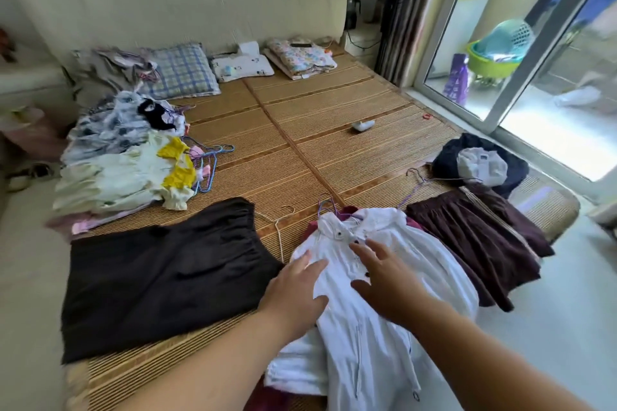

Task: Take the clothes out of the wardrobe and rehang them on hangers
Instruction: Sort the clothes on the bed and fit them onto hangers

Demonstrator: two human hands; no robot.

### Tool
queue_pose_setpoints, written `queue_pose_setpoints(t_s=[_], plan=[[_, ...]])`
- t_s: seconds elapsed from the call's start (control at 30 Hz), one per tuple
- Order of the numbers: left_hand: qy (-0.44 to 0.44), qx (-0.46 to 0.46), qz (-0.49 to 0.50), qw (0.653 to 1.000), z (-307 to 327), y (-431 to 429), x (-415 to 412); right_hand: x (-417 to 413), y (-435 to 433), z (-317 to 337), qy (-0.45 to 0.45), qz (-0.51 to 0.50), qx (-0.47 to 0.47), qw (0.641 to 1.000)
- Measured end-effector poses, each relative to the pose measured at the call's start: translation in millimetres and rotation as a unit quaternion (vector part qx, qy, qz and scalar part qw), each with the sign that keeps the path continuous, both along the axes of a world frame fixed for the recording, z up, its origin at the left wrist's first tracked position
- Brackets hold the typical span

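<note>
A white buttoned shirt (377, 337) lies flat at the near edge of the bed, on a hanger whose hook (325, 205) sticks out past the collar. My left hand (295, 290) rests with straight fingers on the shirt's left side. My right hand (389, 280) is spread over its chest, fingers straight. A dark brown garment (160, 277) lies to the left and a maroon skirt (477, 243) to the right. A white wire hanger (278, 230) lies between the brown garment and the shirt.
A pile of hung clothes (123, 160) with blue and pink hangers (208, 163) sits at the left of the bamboo mat (317, 130). A dark bundle (477, 163) lies at the right. Pillows (182, 72) line the headboard. A glass sliding door (534, 77) stands right.
</note>
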State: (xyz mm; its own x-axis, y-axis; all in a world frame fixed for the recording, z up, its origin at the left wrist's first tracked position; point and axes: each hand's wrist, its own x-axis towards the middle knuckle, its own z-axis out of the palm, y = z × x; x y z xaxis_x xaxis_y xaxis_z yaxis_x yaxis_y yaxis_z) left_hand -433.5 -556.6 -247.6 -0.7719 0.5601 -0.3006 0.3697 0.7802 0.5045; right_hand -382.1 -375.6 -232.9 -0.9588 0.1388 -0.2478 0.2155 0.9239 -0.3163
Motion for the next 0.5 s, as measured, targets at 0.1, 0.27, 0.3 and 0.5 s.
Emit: queue_pose_setpoints(t_s=[0.1, 0.27, 0.3, 0.5], plan=[[-0.001, -0.001, 0.018, 1.000, 22, -45, 17, 13, -39, 11, -0.009, 0.005, -0.022, 1.000], [0.021, -0.020, 0.033, 0.999, 36, -108, 1, -5, -105, 3, -0.011, 0.021, -0.047, 0.999], [0.021, -0.023, 0.036, 0.999, 33, -119, -6, -11, -117, -1, -0.012, 0.019, -0.054, 0.998], [-0.001, -0.046, 0.041, 0.998, -15, -187, -62, -63, -177, -55, -0.040, -0.025, -0.087, 0.995]])
